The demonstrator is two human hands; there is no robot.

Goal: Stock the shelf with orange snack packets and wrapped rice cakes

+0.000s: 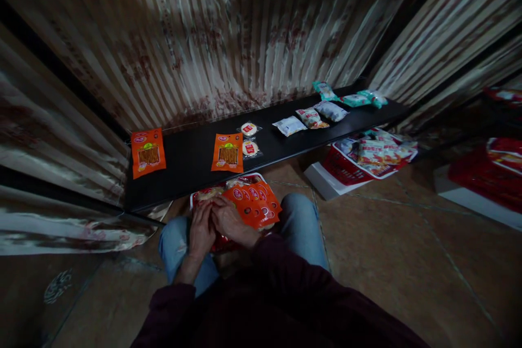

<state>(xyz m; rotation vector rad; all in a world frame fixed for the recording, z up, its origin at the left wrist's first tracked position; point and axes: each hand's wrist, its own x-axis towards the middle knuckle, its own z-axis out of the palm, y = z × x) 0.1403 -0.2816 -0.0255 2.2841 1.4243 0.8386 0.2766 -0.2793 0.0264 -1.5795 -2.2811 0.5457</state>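
Several orange packets (256,199) lie just rightward of right hand (228,218), left hand (202,228) farther; can't tell whether either grips anything.

No txt legible for sure. Orange pkt (149,153), ahead-L of L hand (202,230), & its twin (227,153), ahead of R hand (227,219): oval logo up top, yellow-green lbl mid, wording too small. Stacked orange pkts (253,204), just R of R hand: oval logos repeated, unreadable. Round white items (250,148), ahead of R hand: red lbls, illegible. Snack bags (379,153), far R of R hand: red lettering, blurred. Striped sheeting (240,54), beyond both hands: reddish print, unclear.
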